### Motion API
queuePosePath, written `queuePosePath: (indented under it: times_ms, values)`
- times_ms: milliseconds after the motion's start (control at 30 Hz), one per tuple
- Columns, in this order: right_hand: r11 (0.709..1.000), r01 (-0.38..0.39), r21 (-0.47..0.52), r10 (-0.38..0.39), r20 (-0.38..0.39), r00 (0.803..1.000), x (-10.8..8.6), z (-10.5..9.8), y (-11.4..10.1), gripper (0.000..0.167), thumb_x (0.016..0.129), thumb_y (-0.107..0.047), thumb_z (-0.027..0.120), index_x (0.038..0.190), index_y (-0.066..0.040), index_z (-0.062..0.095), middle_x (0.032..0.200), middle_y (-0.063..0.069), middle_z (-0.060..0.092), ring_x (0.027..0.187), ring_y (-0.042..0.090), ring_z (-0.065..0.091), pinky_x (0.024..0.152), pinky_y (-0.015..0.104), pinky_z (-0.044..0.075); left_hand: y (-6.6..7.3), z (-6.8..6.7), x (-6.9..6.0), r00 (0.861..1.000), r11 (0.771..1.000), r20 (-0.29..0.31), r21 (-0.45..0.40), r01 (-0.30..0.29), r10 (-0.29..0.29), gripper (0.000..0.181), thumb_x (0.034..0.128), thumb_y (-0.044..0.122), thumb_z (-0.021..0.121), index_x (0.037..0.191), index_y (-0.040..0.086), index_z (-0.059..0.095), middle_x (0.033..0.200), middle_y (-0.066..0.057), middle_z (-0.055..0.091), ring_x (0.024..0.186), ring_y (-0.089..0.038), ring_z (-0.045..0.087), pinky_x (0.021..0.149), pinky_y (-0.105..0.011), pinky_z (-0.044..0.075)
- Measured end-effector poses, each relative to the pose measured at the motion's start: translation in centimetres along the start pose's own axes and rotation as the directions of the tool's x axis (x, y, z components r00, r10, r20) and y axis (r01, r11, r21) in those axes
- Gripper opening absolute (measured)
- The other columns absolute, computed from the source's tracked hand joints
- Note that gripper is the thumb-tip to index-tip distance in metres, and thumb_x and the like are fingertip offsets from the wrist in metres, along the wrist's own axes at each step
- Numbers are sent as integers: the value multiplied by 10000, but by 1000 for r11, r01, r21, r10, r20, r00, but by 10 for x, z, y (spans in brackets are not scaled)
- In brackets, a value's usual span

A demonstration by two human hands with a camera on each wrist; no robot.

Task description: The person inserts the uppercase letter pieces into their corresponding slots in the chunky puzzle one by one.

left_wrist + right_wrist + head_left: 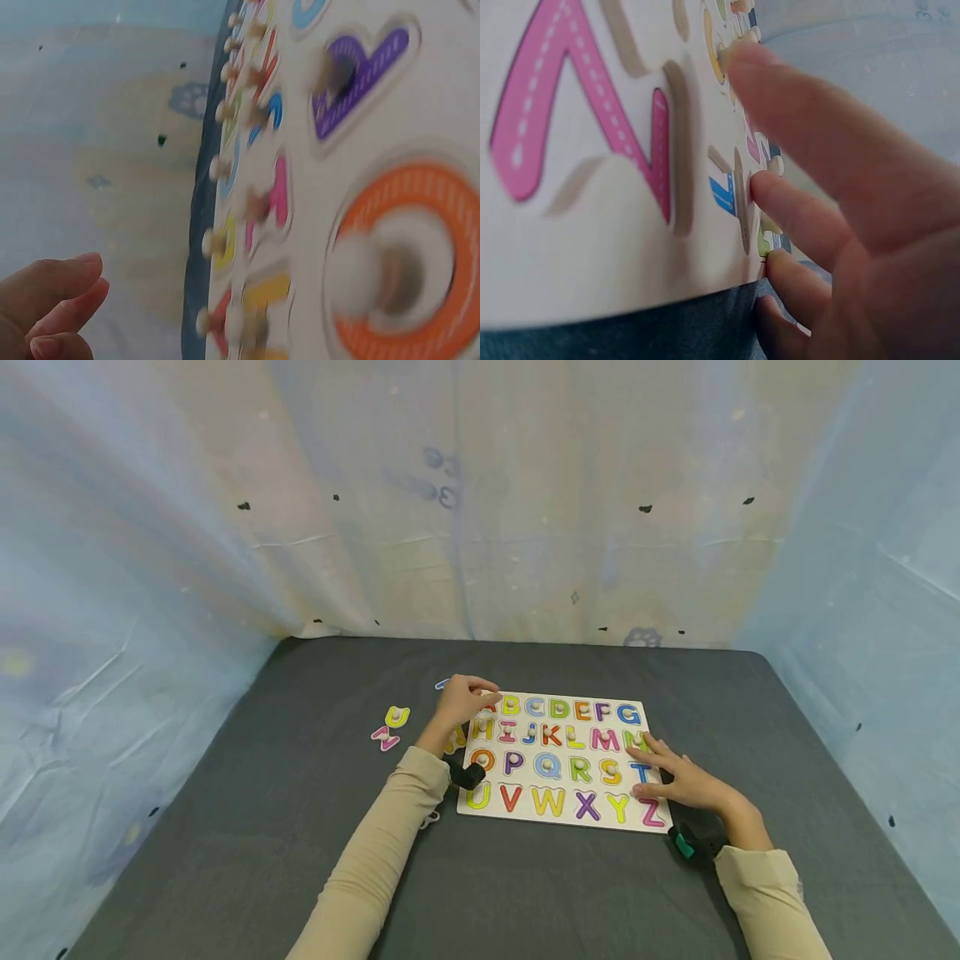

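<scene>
A white alphabet puzzle board with coloured letters lies on the table. Over its upper left corner, close to the red letter A, hovers my left hand. In the left wrist view its fingers stand off the board's surface, loosely bent, with nothing seen between them. My right hand rests on the board's right side, fingers spread around the T recess. Knobbed pieces fill the upper rows, such as the orange O. The Z recess shows a printed pink letter without a knob.
Loose letter pieces lie left of the board: a yellow U, a pink Z, a yellow piece and a blue piece partly hidden by my left hand. Another piece shows beside my left sleeve. Curtains surround the dark table.
</scene>
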State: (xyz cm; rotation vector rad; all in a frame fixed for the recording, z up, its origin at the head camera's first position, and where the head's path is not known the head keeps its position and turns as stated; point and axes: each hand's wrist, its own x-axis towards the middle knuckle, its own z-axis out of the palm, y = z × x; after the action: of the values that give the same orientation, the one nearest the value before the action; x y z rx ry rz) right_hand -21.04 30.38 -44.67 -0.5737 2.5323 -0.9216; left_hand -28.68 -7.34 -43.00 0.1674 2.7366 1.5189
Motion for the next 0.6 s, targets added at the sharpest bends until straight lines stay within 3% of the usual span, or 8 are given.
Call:
queuePosePath:
  times_ms: [300,467,600]
  values:
    - [1000,4,2,-4,-7,1000,0,0,-1,797,831,-319,723,1467,-13,355,1572,330,38,1418,590,-49,1046,773,-78,-26,-39,11,993,998,-108,19,58,-56,246,878,207,704,1060,45,738,479,66,277,445,-97,222,493,-244,251]
    - [1000,1,13,-1,-7,1000,-2,2,-1,791,832,-310,723,1462,0,360,1568,338,30,1413,596,-53,1040,776,-82,-42,-51,20,979,986,-152,77,149,-136,266,874,232,710,1077,63,736,509,68,350,470,-101,284,508,-248,280]
    - [1000,4,14,-4,-12,1000,-1,2,-1,786,836,-297,721,1465,0,355,1569,336,29,1413,596,-52,1038,777,-83,-51,-57,24,964,967,-188,138,215,-187,269,866,271,718,1060,87,747,643,15,505,574,-137,405,548,-252,320]
